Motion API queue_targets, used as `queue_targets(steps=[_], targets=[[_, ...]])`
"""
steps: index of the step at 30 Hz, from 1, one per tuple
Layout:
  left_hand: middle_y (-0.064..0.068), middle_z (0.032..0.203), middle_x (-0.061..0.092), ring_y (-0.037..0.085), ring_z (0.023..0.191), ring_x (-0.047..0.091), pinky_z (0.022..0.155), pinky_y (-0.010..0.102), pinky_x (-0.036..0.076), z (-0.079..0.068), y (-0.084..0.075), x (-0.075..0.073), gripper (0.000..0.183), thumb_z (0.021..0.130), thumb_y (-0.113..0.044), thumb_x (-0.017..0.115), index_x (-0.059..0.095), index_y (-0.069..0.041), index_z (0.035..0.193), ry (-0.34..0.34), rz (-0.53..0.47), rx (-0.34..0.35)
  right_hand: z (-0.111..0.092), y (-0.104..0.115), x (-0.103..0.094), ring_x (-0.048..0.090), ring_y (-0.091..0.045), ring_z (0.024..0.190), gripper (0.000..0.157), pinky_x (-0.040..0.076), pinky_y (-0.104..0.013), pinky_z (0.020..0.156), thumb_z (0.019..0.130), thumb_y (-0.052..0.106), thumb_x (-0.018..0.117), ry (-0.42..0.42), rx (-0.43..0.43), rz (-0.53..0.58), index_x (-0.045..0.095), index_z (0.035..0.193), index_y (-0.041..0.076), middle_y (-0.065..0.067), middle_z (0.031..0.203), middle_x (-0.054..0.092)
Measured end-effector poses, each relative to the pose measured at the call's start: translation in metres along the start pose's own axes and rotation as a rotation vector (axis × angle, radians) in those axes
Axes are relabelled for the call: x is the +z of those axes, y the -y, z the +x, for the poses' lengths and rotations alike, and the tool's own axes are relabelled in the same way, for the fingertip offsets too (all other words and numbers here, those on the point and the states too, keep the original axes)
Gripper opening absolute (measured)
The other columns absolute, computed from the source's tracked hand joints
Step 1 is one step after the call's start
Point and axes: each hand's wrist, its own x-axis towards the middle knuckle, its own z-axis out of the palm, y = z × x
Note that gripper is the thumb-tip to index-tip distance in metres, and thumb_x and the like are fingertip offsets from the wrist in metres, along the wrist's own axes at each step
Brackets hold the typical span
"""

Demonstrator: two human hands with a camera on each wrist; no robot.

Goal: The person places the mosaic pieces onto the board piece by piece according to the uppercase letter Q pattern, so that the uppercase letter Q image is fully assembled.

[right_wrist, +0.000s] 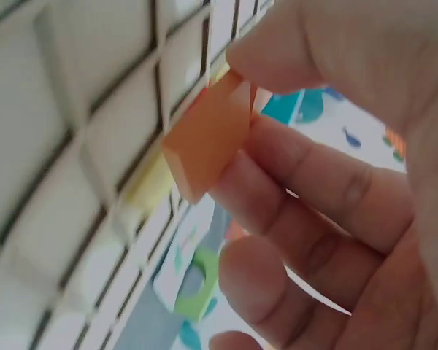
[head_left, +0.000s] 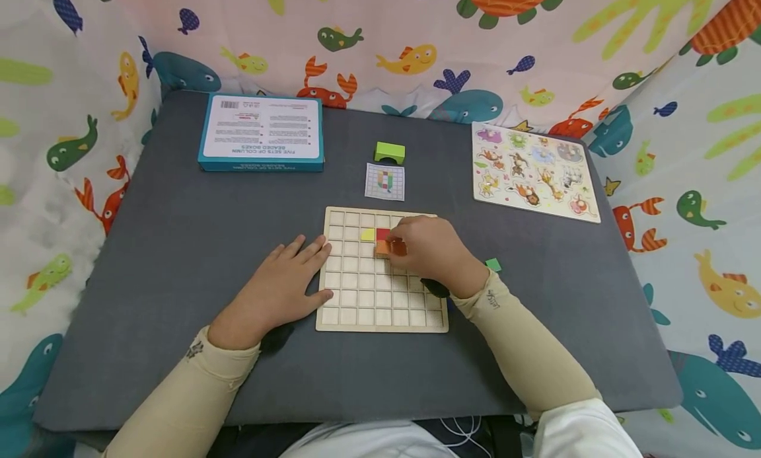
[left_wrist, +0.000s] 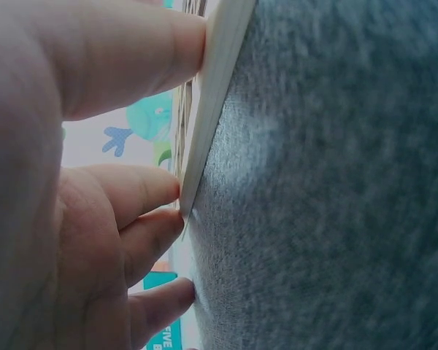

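A wooden grid board (head_left: 357,299) lies on the table. My right hand (head_left: 431,250) is over its upper right part and pinches an orange square tile (right_wrist: 212,138) between thumb and fingers. In the right wrist view this tile stands tilted close to the cells. A yellow tile (head_left: 368,234) and a red tile (head_left: 382,234) sit side by side on the board. My left hand (head_left: 276,289) is spread with fairly straight fingers. Its thumb and some fingertips touch the board's left edge, as the left wrist view shows.
Behind the board, a patterned grid card (head_left: 385,184) leans at a green block (head_left: 389,152). A blue-edged box (head_left: 261,131) lies at the back left, an animal puzzle board (head_left: 535,170) at the back right. A green tile (head_left: 493,264) lies beside my right wrist.
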Motion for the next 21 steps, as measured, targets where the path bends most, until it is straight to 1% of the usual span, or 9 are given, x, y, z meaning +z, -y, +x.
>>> queue_targets(steps=[4,8,12,14,17,21], targets=[[0.01,0.175,0.025,0.044,0.16,0.019,0.125,0.066,0.019,0.0,0.001,0.001,0.089,0.102,-0.052,0.071,0.032,-0.009,0.169,0.001,0.0,0.001,0.01,0.012,0.008,0.062,-0.016,0.076,0.021,0.055,-0.033,0.065,0.088,0.027,0.083,0.022,-0.013,-0.041,0.083,0.104,0.014,-0.001,0.091,0.073],[0.01,0.175,0.025,0.043,0.16,0.019,0.125,0.066,0.019,0.001,0.0,0.0,0.089,0.101,-0.052,0.071,0.032,-0.01,0.169,0.001,-0.004,0.003,0.013,0.017,0.011,0.065,-0.017,0.08,0.021,0.057,-0.033,0.068,0.088,0.026,0.084,0.039,-0.015,-0.064,0.084,0.107,0.015,-0.002,0.096,0.075],[0.01,0.175,0.025,0.043,0.16,0.018,0.126,0.065,0.018,0.002,-0.001,-0.001,0.088,0.102,-0.051,0.071,0.032,-0.01,0.169,0.001,-0.003,0.005,0.013,0.018,0.011,0.066,-0.016,0.082,0.024,0.057,-0.032,0.067,0.09,0.026,0.083,0.049,-0.015,-0.041,0.086,0.113,0.018,-0.002,0.1,0.077],[0.01,0.175,0.025,0.043,0.16,0.018,0.126,0.065,0.018,0.002,-0.001,-0.001,0.088,0.102,-0.051,0.071,0.032,-0.01,0.169,0.001,0.001,0.005,0.013,0.018,0.012,0.065,-0.015,0.081,0.025,0.055,-0.031,0.064,0.09,0.025,0.083,0.056,-0.019,-0.027,0.086,0.115,0.019,0.0,0.1,0.076],[0.01,0.175,0.025,0.043,0.16,0.019,0.126,0.065,0.018,0.001,-0.001,-0.001,0.089,0.101,-0.052,0.071,0.032,-0.01,0.169,0.003,0.001,-0.001,0.014,0.019,0.012,0.063,-0.014,0.079,0.025,0.053,-0.03,0.063,0.091,0.025,0.083,0.057,-0.031,-0.026,0.086,0.115,0.02,0.0,0.099,0.075],[0.01,0.175,0.025,0.043,0.16,0.018,0.126,0.065,0.018,0.001,-0.001,0.0,0.089,0.101,-0.052,0.071,0.032,-0.01,0.169,0.007,0.001,-0.011,0.016,0.021,0.011,0.065,-0.015,0.079,0.023,0.056,-0.031,0.065,0.091,0.025,0.084,0.05,-0.042,-0.031,0.087,0.114,0.021,-0.001,0.098,0.076]])
